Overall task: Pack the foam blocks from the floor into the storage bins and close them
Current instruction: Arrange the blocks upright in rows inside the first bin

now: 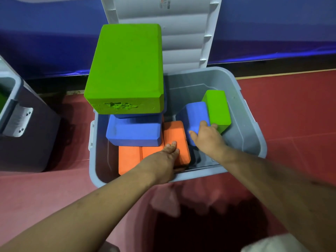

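- Step in hand, as I read it: arranging blocks inside the bin (254, 142) at frame centre. Its lid (181, 33) stands open at the top of the frame.
- My right hand (207, 137) is at centre right; its fingers (214, 126) are curled round the low end of the tilted blue block (194, 113), thumb on the near face. That block leans against the small green block (218, 106) by the bin's right wall.
- My left hand (163, 157) lies on the orange block (174, 133) at lower centre, fingers straight and flat, gripping nothing, seemingly steadying it. More orange blocks (129, 159) sit just left of it.
- At the bin's left, a flat blue block (134, 131) carries the big green block (125, 68), which seems to rise above the rim.
- Next move, I judge: settle the tilted blue block into the gap right of the orange one, then lower the tall stack, or the lid won't close.
- No loose blocks show on the floor (300, 124). A second bin (11, 99) sits at the left edge, seemingly open.
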A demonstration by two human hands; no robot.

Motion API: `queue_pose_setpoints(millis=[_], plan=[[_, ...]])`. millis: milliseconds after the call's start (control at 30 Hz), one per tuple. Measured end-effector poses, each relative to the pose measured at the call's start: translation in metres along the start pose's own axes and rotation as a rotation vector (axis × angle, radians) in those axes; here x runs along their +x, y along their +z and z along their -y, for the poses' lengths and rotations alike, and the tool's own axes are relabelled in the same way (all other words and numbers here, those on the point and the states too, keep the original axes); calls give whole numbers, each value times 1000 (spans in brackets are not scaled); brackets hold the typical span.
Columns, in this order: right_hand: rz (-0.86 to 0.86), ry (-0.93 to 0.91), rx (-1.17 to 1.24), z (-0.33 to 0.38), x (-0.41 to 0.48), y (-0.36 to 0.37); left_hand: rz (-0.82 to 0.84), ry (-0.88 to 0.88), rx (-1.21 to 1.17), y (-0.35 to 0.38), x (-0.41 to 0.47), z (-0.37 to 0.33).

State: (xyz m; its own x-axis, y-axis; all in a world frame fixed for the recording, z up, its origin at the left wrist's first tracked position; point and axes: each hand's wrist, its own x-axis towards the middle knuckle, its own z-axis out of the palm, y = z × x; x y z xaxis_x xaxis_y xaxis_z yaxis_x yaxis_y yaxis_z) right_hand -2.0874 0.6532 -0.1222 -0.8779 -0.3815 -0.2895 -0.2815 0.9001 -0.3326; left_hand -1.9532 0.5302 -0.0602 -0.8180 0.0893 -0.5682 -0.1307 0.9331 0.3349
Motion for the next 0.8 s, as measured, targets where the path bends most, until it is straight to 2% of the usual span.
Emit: queue_pose_setpoints(millis=[133,300,433,500,600,667,800], plan=[[8,10,-60,-4,1,-21,-1,-12,-12,2,1,3],[262,-5,-97,-13,-17,-41,-10,2,26,-2,-1,-3],[330,-20,-12,-19,-29,-27,-80,-26,26,5,10,-2],[325,-55,-5,-18,-32,-21,-96,9,117,4,15,-8],[224,-84,39,-19,-32,-19,-215,44,188,4,20,-15],[190,-82,83,-21,-30,-21,-289,71,119,5,24,-15],[254,-118,49,-23,-26,-22,-435,33,-31,7,41,-13]])
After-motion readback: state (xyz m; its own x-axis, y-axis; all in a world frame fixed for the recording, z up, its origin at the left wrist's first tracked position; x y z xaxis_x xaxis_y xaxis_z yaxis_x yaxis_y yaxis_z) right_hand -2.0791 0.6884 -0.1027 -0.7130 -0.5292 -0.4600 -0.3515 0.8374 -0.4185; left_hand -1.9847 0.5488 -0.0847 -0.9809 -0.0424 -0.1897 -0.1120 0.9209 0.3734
